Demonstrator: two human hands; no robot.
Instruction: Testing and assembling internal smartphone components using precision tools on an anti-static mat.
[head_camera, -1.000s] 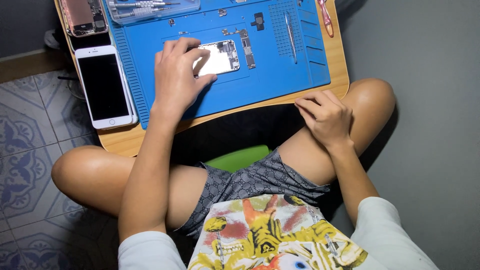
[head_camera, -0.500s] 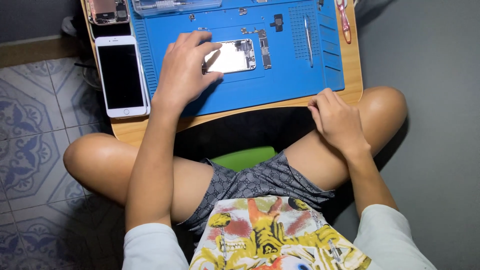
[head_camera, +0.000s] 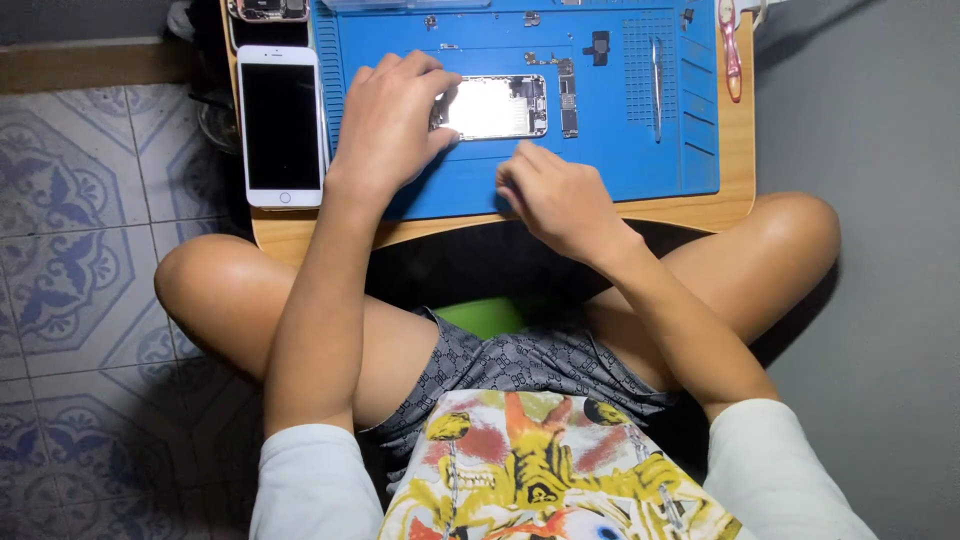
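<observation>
An opened phone body (head_camera: 495, 107) with a bright metal plate lies on a blue repair mat (head_camera: 610, 160) on a small wooden table (head_camera: 735, 150). My left hand (head_camera: 385, 125) rests on the mat and grips the left end of the phone body with its fingertips. My right hand (head_camera: 560, 200) hovers over the mat's front edge just below the phone body, fingers curled, holding nothing I can see.
A white phone (head_camera: 281, 125) with a dark screen lies face up at the table's left edge. Tweezers (head_camera: 657, 85) and small parts (head_camera: 598, 45) sit on the mat, a pink tool (head_camera: 731, 50) at the right. My crossed legs are under the table; tiled floor left.
My right hand has left my right knee and moved up to the mat's front edge near the phone body. My left hand has kept its hold on the phone body.
</observation>
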